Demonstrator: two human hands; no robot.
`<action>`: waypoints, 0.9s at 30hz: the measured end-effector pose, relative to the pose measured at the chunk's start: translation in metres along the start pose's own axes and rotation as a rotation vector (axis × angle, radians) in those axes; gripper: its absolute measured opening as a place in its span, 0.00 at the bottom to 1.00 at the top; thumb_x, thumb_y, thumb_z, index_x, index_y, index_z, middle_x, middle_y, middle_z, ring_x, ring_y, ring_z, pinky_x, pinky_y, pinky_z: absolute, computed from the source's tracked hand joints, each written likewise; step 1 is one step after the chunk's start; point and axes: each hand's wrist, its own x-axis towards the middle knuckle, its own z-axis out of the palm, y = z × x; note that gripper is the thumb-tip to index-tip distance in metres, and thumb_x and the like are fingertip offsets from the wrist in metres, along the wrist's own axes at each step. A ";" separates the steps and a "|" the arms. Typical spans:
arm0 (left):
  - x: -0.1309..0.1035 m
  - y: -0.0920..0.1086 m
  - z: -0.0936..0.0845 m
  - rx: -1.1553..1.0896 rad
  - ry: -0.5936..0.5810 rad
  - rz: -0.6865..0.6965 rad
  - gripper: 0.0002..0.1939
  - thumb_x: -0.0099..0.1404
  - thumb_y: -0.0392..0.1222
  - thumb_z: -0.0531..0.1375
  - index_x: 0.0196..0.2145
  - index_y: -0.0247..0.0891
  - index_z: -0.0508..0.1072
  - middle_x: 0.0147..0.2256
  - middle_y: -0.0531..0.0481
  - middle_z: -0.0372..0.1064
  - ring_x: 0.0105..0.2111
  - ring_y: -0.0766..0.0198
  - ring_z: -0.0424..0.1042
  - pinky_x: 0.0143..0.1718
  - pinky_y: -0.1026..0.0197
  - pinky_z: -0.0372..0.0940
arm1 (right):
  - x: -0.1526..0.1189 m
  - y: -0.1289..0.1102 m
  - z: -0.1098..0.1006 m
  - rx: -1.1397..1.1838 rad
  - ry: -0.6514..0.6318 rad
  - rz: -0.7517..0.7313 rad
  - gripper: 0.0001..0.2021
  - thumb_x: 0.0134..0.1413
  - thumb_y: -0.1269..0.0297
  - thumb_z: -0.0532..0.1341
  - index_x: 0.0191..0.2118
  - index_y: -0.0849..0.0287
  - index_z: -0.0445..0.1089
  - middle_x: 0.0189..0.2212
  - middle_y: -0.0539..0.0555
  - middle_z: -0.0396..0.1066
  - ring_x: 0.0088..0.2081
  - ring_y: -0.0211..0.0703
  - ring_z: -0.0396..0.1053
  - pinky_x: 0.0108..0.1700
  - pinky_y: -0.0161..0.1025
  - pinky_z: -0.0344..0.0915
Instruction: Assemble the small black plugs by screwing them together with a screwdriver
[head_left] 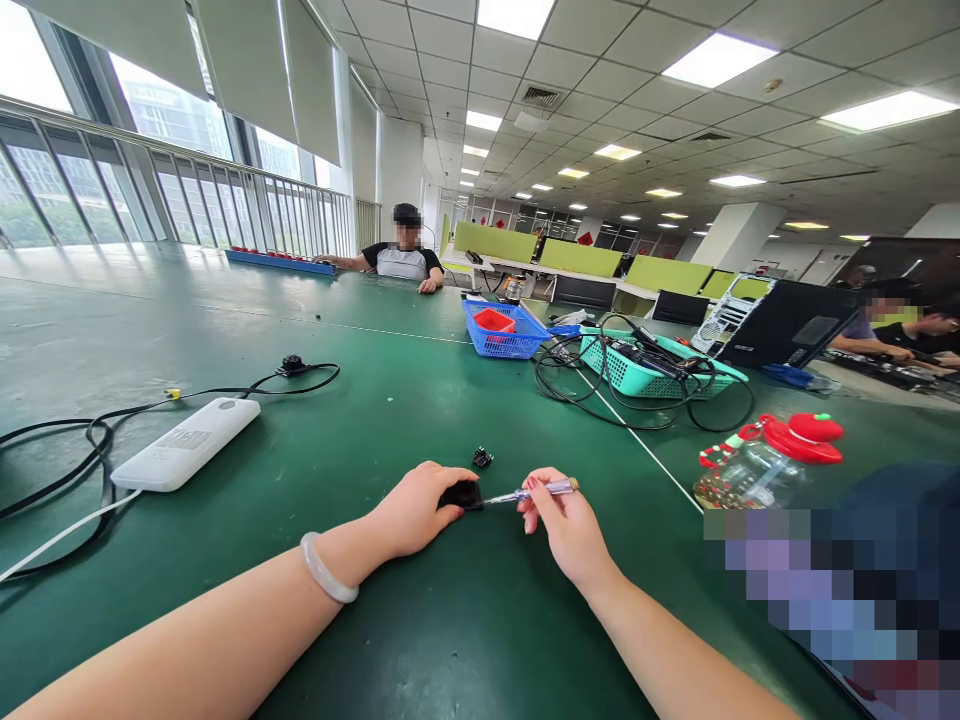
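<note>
My left hand (421, 508), with a pale bangle (324, 570) on its wrist, grips a small dark box-like part (466, 494) against the green table. Between the fingers of my right hand (559, 515) is a slim screwdriver (521, 495) with a clear handle. Its tip points left and meets the right side of the dark part; whether it is inserted I cannot tell. Just beyond the part lies a small black component (482, 457), touched by neither hand.
A white power bank (187, 440) and black cables lie left. Ahead right are a blue basket (506, 345), a teal basket (634, 380) with cables and a red-lidded bottle (757, 470). One person (405, 260) sits at the far edge; others work at right.
</note>
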 end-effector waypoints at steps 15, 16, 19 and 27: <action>0.003 -0.008 0.004 -0.015 0.033 0.016 0.24 0.60 0.37 0.62 0.54 0.44 0.68 0.52 0.50 0.70 0.52 0.55 0.67 0.57 0.52 0.61 | -0.023 -0.032 0.007 -0.653 -0.157 -0.590 0.07 0.62 0.68 0.53 0.35 0.55 0.67 0.29 0.50 0.73 0.29 0.39 0.69 0.34 0.37 0.63; 0.003 -0.008 0.004 -0.018 0.036 0.010 0.24 0.59 0.37 0.62 0.54 0.44 0.68 0.52 0.50 0.70 0.52 0.55 0.66 0.57 0.52 0.61 | -0.023 -0.031 0.007 -0.677 -0.168 -0.613 0.07 0.62 0.68 0.53 0.36 0.55 0.67 0.28 0.50 0.73 0.29 0.40 0.69 0.34 0.37 0.63; 0.004 -0.006 0.004 -0.028 0.038 -0.012 0.24 0.59 0.37 0.63 0.54 0.44 0.69 0.53 0.50 0.70 0.53 0.54 0.66 0.57 0.51 0.61 | -0.023 -0.031 0.008 -0.719 -0.203 -0.666 0.07 0.61 0.69 0.53 0.37 0.56 0.68 0.28 0.52 0.73 0.30 0.41 0.69 0.35 0.39 0.63; 0.003 -0.005 0.003 -0.028 0.041 -0.015 0.24 0.59 0.37 0.62 0.54 0.45 0.69 0.51 0.49 0.71 0.52 0.55 0.66 0.57 0.52 0.62 | -0.022 -0.029 0.007 -0.604 -0.151 -0.610 0.07 0.61 0.68 0.54 0.37 0.55 0.69 0.29 0.52 0.74 0.30 0.41 0.69 0.36 0.38 0.64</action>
